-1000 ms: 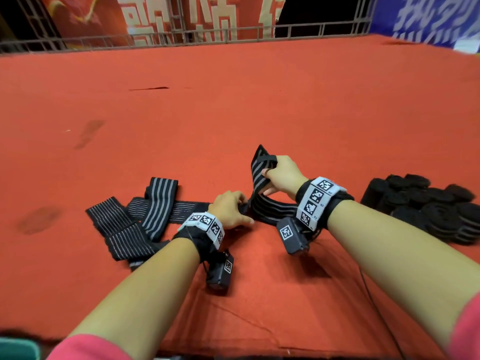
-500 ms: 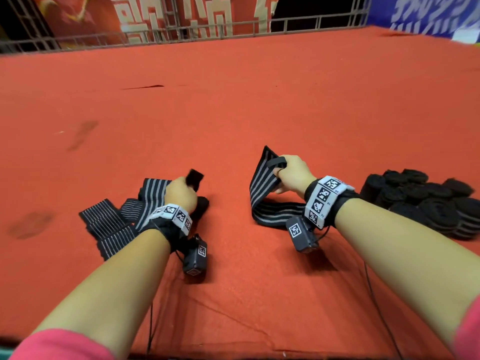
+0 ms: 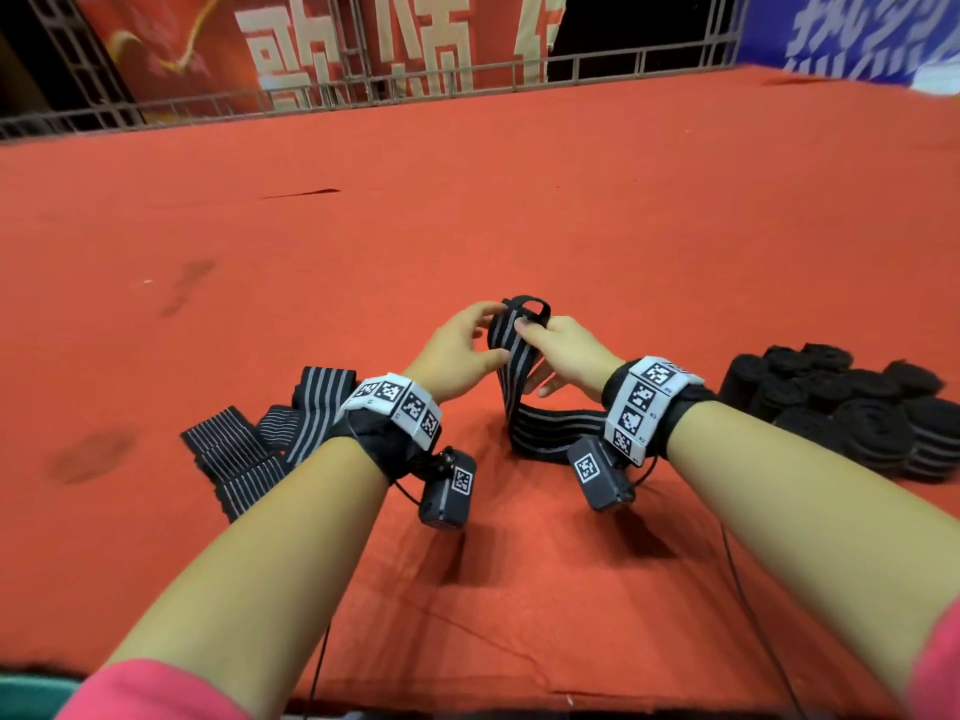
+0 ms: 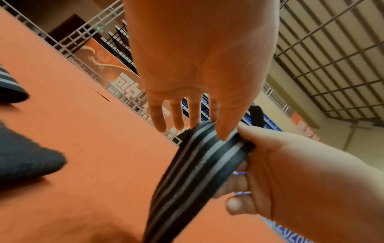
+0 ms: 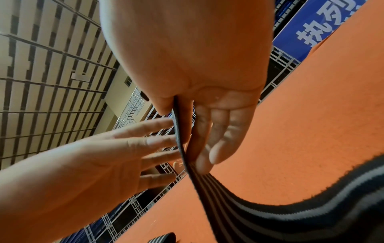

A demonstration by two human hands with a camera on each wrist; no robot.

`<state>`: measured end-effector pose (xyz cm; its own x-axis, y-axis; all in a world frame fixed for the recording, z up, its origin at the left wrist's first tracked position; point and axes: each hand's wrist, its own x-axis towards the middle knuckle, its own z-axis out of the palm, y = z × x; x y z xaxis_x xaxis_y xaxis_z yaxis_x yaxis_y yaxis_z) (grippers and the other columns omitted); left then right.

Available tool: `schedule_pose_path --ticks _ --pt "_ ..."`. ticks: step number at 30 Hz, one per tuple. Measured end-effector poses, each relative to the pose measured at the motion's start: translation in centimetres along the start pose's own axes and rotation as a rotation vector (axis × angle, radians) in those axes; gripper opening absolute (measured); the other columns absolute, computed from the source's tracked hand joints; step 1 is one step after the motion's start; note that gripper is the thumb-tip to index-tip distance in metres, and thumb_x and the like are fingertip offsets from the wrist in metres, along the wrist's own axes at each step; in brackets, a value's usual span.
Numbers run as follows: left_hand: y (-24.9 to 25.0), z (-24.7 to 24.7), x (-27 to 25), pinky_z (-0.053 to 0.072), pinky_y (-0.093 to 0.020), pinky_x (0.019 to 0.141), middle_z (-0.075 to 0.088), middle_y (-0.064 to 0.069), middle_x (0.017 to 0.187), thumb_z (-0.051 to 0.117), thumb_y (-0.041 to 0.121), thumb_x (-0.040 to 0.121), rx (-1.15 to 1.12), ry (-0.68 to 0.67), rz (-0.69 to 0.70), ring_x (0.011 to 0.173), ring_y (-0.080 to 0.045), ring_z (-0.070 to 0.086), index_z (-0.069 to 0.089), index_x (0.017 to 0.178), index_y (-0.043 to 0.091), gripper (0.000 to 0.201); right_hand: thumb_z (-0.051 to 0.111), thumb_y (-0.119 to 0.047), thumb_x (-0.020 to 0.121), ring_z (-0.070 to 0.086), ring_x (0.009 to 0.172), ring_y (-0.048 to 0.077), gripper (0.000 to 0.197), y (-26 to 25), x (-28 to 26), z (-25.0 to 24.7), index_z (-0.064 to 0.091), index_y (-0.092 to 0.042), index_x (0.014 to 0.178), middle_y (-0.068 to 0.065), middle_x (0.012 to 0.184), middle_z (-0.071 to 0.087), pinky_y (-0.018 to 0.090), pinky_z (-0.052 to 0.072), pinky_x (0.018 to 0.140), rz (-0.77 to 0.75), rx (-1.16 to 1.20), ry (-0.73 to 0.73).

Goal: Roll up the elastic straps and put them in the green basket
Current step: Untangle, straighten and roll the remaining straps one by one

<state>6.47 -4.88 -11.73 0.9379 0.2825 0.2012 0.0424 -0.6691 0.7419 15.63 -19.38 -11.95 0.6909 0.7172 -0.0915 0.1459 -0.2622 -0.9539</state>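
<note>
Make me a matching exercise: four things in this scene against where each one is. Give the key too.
Things:
1. held strap
2. loose straps
3. rolled straps
4. railing

Places:
A. far edge of the red cloth
B. between left hand and right hand
C. right, in a pile
D. left, lying flat

Pairs: 1-B, 2-D, 3-C, 4-A
</note>
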Motion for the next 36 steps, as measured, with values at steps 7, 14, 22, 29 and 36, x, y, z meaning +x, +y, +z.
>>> schedule_pose_path --ticks 7,14,22,29,36 --pt "2.3 -0.1 -0.2 0.041 -0.032 0.098 0.058 -0.006 0.121 0.068 0.020 0.088 0.173 -0.056 0.190 0.113 -0.018 0.052 0.059 0.129 0.021 0.042 0.044 -0.030 0.104 0.065 0.069 0.028 0.031 -1.5 -2.7 -1.3 0.061 -0.004 0.109 0.016 0.093 0.065 0.037 0.055 0.059 -0.022 -0.092 -0.114" --pt "6.6 -1.0 -2.3 0.045 -0.042 0.065 0.060 -0.007 0.073 0.067 0.014 0.085 0.226 0.115 0.145 0.068 -0.024 0.053 0.057 0.081 0.006 0.013 0.067 -0.024 0.093 0.067 0.084 0.014 0.020 -2.1 -5.2 -2.8 0.068 -0.012 0.109 0.001 0.093 0.070 0.032 0.056 0.074 -0.111 -0.080 -0.210" --pt "12.2 -3.6 -4.6 0.038 -0.029 0.056 0.048 0.005 0.069 0.064 0.017 0.091 -0.028 0.369 0.121 0.062 -0.012 0.046 0.044 0.072 0.020 0.028 0.078 -0.009 0.078 0.069 0.093 0.018 0.022 -1.2 -7.8 -3.9 0.071 -0.013 0.098 0.002 0.098 0.074 0.025 0.052 0.078 -0.141 -0.330 -0.134" --pt "14.4 -6.4 -7.4 0.043 -0.039 0.059 0.052 -0.003 0.074 0.062 0.017 0.093 -0.264 0.561 0.068 0.068 -0.019 0.053 0.046 0.074 0.022 0.025 0.075 -0.004 0.082 0.070 0.102 0.017 0.023 0.6 -10.2 -5.1 0.075 -0.011 0.103 0.001 0.103 0.076 0.036 0.053 0.095 -0.121 -0.396 -0.154" --pt "15.5 -8.8 -11.0 0.043 -0.041 0.059 0.053 -0.010 0.081 0.058 0.016 0.095 -0.350 0.711 0.078 0.069 -0.022 0.052 0.048 0.077 0.023 0.022 0.078 -0.003 0.076 0.070 0.096 0.015 0.031 2.1 -13.0 -4.5 0.070 -0.012 0.104 0.001 0.103 0.075 0.033 0.054 0.092 -0.117 -0.503 -0.214"
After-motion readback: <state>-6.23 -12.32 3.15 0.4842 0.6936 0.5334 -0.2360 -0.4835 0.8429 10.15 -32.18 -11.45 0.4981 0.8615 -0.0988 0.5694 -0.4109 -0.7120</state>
